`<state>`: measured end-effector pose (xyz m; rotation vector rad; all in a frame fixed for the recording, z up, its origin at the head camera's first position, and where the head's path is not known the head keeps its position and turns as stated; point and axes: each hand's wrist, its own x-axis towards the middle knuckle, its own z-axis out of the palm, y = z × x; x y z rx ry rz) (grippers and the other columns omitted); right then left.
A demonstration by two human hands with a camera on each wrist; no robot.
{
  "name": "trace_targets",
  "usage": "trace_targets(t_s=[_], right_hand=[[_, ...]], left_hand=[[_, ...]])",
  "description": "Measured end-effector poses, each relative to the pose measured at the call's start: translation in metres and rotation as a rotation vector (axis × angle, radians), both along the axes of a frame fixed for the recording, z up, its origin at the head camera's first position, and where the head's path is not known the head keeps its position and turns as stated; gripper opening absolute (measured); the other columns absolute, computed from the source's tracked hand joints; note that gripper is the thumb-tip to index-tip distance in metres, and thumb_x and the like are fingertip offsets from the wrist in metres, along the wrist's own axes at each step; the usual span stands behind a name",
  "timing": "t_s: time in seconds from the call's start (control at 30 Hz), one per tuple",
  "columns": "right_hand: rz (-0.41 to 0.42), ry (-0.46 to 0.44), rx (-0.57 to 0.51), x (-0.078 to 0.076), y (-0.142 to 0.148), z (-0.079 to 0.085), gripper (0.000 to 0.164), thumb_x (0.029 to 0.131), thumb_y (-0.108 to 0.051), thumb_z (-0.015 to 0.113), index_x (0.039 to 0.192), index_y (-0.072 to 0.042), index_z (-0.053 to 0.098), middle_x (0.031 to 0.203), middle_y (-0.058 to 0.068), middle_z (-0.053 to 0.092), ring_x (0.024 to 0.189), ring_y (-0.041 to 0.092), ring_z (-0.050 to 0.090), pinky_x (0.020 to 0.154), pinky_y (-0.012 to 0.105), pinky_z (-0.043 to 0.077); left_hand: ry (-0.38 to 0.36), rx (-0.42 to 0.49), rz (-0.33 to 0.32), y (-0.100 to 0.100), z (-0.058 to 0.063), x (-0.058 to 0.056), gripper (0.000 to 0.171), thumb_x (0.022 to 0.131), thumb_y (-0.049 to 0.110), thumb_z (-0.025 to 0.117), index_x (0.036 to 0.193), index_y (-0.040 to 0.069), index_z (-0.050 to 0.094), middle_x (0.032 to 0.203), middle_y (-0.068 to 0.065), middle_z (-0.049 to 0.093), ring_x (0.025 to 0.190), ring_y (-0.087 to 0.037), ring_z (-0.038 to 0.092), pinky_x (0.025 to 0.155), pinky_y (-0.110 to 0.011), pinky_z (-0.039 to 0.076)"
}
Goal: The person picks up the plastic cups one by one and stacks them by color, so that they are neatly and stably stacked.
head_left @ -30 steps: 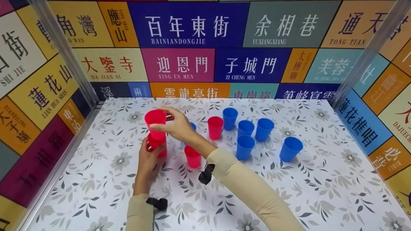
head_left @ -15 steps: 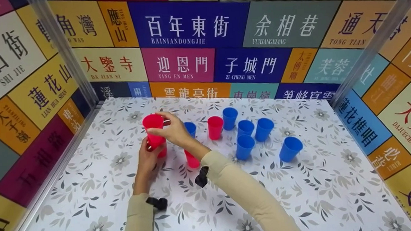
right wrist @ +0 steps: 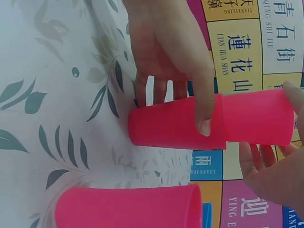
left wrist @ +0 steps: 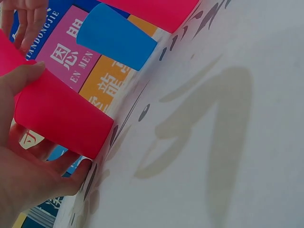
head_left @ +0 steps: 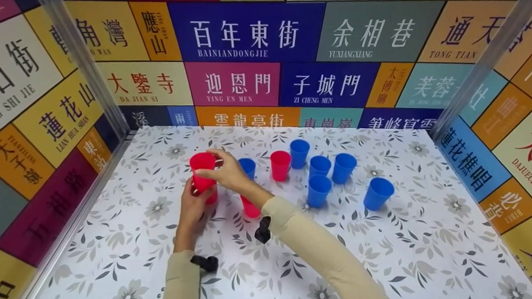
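At the left of the table, a red plastic cup (head_left: 212,197) stands upright with my left hand (head_left: 189,209) wrapped round it. In the left wrist view its base is right at the table, between thumb and fingers. A second red cup (head_left: 202,161) has its lower end inside the first cup's mouth, and my right hand (head_left: 231,172) grips it near the rim. The right wrist view shows the upper cup (right wrist: 259,116) projecting well out of the lower cup (right wrist: 164,123). Another red cup (head_left: 251,207) stands just right of them, partly hidden by the right forearm.
A blue cup (head_left: 247,167) sits behind the right hand. Farther right are a red cup (head_left: 280,167) and several blue cups (head_left: 319,192), with one blue cup (head_left: 378,194) apart at the right. The flower-patterned table (head_left: 320,264) meets sign-covered walls (head_left: 247,33).
My right hand has lowered the upper red cup, bringing it down into the lower one. My left hand has kept its hold on the lower cup and barely moved.
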<state>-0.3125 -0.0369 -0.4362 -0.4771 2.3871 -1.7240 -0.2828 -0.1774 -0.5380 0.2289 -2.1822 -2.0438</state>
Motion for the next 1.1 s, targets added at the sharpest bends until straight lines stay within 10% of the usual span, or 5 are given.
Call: trace_targets(t_s=[1.1], right_hand=[[-0.008,0.200,-0.068,0.029,0.092,-0.003,0.064,0.083,-0.031,0.083,0.138,-0.012,0.057,0.138,0.009,0.058,0.134,0.035,0.049,0.109,0.057,0.042]], left_hand=[[-0.039,0.039,0.012,-0.001,0.001,0.001,0.076,0.090,0.022,0.075,0.154,0.014,0.035,0.147,-0.016,0.048,0.131,-0.031,0.049,0.112,-0.045,0.043]])
